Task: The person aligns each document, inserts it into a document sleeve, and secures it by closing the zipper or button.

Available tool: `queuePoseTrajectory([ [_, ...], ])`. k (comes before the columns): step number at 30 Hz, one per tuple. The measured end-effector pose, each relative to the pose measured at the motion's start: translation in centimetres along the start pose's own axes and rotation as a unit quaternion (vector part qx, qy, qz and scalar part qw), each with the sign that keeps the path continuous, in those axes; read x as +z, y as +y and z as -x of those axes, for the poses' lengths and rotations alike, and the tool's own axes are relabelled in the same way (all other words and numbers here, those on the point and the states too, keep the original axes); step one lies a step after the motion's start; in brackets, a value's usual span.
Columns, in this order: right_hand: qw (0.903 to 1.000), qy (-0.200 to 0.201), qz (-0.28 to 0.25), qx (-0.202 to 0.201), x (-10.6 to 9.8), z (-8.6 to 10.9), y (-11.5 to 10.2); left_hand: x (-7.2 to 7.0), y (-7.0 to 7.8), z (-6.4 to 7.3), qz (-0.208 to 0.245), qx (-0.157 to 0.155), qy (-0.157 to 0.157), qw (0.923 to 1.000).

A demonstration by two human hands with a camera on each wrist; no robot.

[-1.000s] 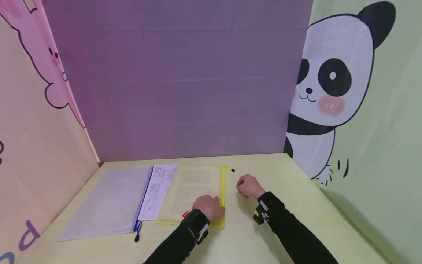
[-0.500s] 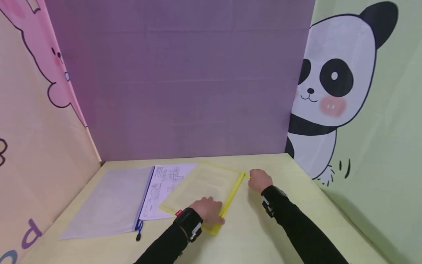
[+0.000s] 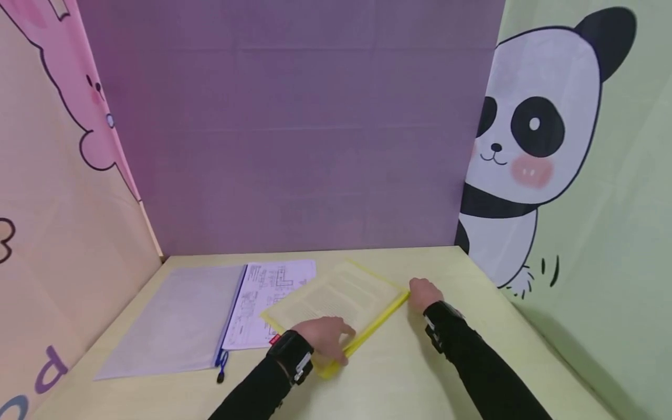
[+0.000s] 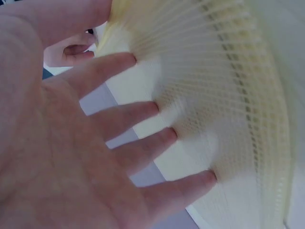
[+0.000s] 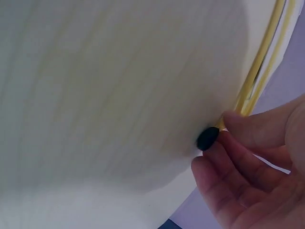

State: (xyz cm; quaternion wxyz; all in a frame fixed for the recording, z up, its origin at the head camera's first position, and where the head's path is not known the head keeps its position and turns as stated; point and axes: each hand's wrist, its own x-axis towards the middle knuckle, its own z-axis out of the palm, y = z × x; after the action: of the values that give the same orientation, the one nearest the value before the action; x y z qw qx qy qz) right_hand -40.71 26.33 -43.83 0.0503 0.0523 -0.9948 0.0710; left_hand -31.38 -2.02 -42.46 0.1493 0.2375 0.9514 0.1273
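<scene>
A yellow mesh zip pouch [image 3: 343, 291] with a printed sheet showing through it lies turned at an angle on the table. My left hand [image 3: 325, 337] rests on its near corner, at the yellow zipper edge. Spread, straight fingers [image 4: 138, 112] press their tips into the mesh in the left wrist view. At the pouch's far right corner, my right hand [image 3: 424, 294] pinches the zipper pull [image 5: 208, 139], a yellow cord with a dark end, between thumb and fingers. Part of the zipper is hidden behind the left hand.
Left of the pouch lies a translucent whitish zip pouch [image 3: 170, 321] with a blue zipper and a blue cord pull [image 3: 221, 367]. Beside it a printed sheet [image 3: 262, 300] with line drawings partly sits under the yellow pouch. A purple panel [image 3: 315, 128] stands behind the table.
The yellow pouch has turned clockwise, its far zipper corner swinging right. My right hand has taken hold of the zipper pull and moved right. My left hand has shifted slightly left.
</scene>
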Motion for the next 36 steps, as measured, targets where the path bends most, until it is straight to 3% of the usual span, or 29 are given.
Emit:
queuePoseTrajectory([
  [9,0.9985,0.021,0.034,-0.038,0.8,0.4,1.2,-0.2,-0.4,0.1,0.001,0.010,-0.005,0.9999],
  [13,0.9977,0.033,0.050,-0.033,1.1,0.7,1.8,-0.1,-0.6,0.1,0.008,0.004,-0.009,0.9999],
  [22,0.9989,-0.021,0.039,-0.013,0.1,0.8,0.5,0.0,-0.5,0.2,0.014,-0.005,-0.012,0.9998],
  [29,0.9976,-0.005,0.063,-0.028,0.3,0.8,1.0,0.2,-0.3,0.0,0.013,-0.011,-0.013,0.9998],
  [36,0.9999,-0.004,0.016,-0.004,0.1,0.7,1.8,0.3,-0.3,-0.2,0.008,-0.005,-0.015,0.9998],
])
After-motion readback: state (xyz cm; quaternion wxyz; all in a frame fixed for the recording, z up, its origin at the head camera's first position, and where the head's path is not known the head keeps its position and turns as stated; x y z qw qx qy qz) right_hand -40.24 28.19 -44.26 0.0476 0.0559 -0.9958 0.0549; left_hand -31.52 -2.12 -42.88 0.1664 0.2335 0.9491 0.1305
